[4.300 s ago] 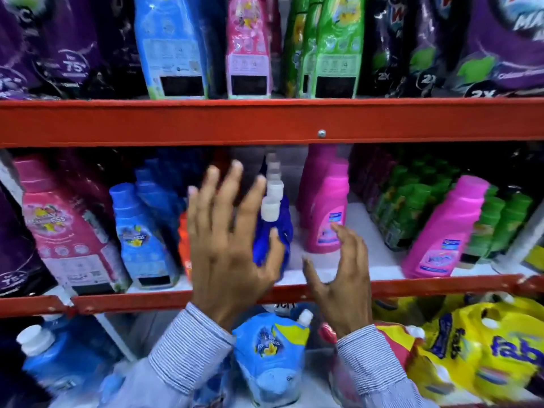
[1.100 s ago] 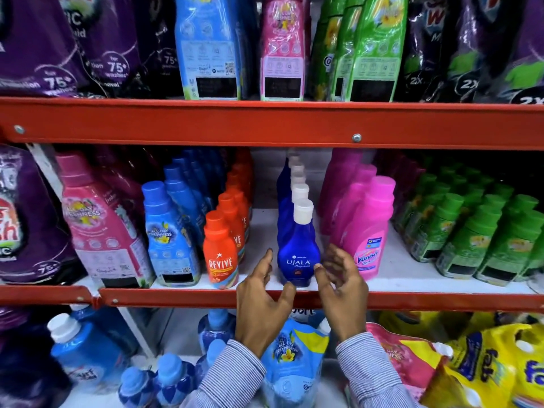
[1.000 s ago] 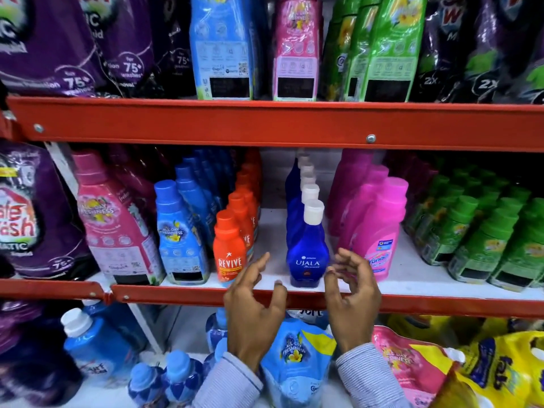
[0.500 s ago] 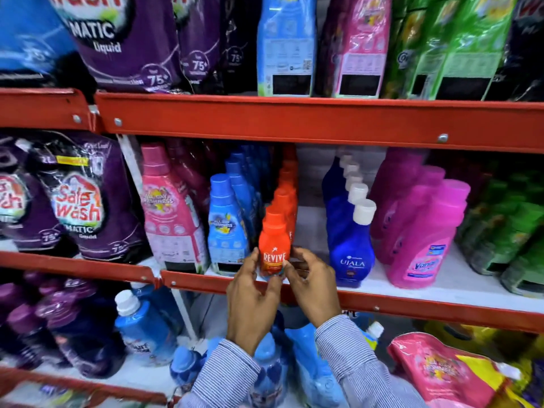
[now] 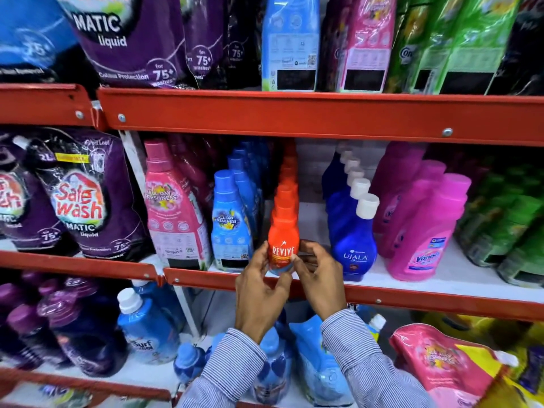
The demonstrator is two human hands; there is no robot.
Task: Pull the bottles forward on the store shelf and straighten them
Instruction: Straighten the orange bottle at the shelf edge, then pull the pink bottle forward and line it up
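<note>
Compared with one second earlier: both hands shifted from the blue UJALA bottle (image 5: 353, 245) to the orange REVIVE bottle (image 5: 283, 242), the neighbour just left of it in the row. Left hand (image 5: 259, 293) closed on the lower left side of the REVIVE bottle, thumb and fingertips touching the label. Right hand (image 5: 319, 284) closed on the lower right side, fingers curled against the body. REVIVE bottle located at the front edge of the middle shelf (image 5: 412, 301), between the UJALA bottle and the light-blue softener bottle (image 5: 231, 222). Long axis vertical, upright, cap end up, base hidden behind the fingers. Label turned outward, toward the camera, lettering level and readable. Further orange bottles lined up directly behind it, running back into the shelf. UJALA bottle standing free, label forward, white cap leaning slightly right. Pink Vanish bottle (image 5: 426, 231) right of the UJALA bottle, tilted, near the front edge.
</note>
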